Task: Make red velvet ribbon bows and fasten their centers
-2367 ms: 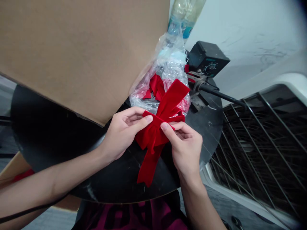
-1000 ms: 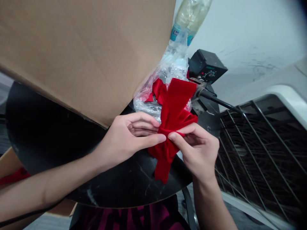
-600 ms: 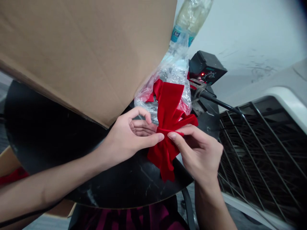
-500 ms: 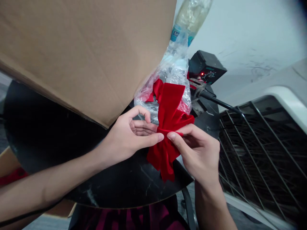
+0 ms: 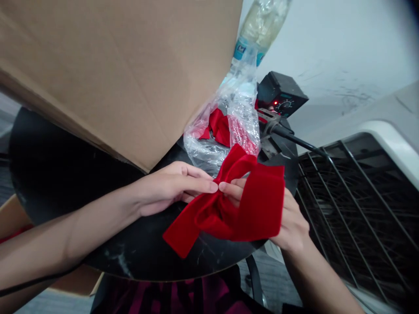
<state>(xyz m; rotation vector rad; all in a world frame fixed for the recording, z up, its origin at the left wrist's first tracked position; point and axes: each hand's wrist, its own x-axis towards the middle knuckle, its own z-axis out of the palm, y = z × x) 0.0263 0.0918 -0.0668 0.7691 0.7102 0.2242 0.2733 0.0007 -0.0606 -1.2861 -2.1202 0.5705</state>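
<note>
A red velvet bow [image 5: 258, 205] is held above the front of the round black table. My left hand [image 5: 183, 183] pinches it near its gathered middle, thumb on top and the other fingers beneath. My right hand [image 5: 291, 222] grips the same middle from the other side; a wide red loop covers much of that hand. The two thumb tips nearly meet at the knot. Just behind the bow lies a clear plastic bag [image 5: 204, 152] with more red ribbon pieces [image 5: 219, 126] inside.
A large cardboard box [image 5: 124, 78] fills the upper left. Behind the bag stands a plastic bottle [image 5: 262, 26]. A black control box [image 5: 283, 96] with a lit red light and a cabled tool [image 5: 278, 126] sit at the back right. A wire-grilled unit [image 5: 353, 196] borders the right side.
The bow has been turned, so its loops and tails now spread to the left and right. My right hand has moved behind a loop; my left fingers have closed in on the middle.
</note>
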